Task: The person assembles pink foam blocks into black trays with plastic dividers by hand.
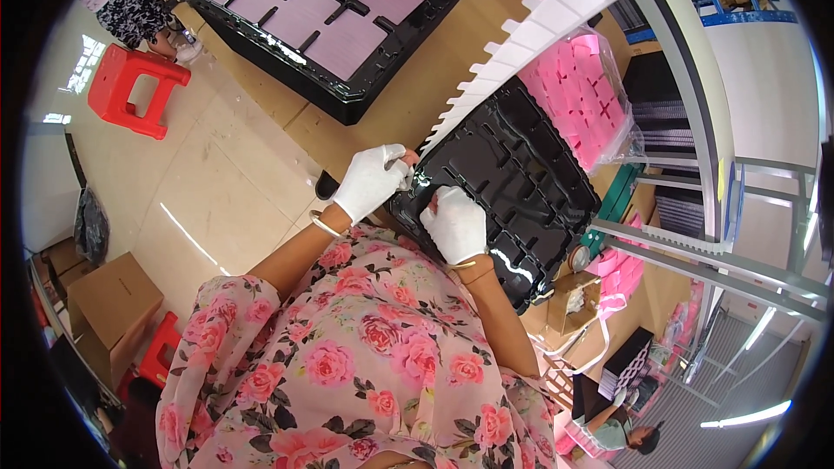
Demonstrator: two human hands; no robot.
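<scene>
In front of me lies a black plastic tray (521, 175) with moulded compartments, glossy and tilted across the bench. My left hand (373, 181), in a white glove with bare fingertips, is closed at the tray's near left corner, its fingers pinching the rim there. My right hand (456, 224), gloved the same way, rests over the tray's near side with its fingers curled in; what they hold, if anything, is hidden. Just past my left fingertips, a white notched strip (539, 30) slants up to the right, overlapping the tray's far-left edge in view.
Beyond is another black tray (339, 91) with pink sheets in its compartments. Bagged pink pieces (578, 95) lie behind my tray. A cardboard box (572, 302) stands at right, near metal frame bars (669, 243). A red stool (139, 91) is on the floor; another person (608, 434) works at far right.
</scene>
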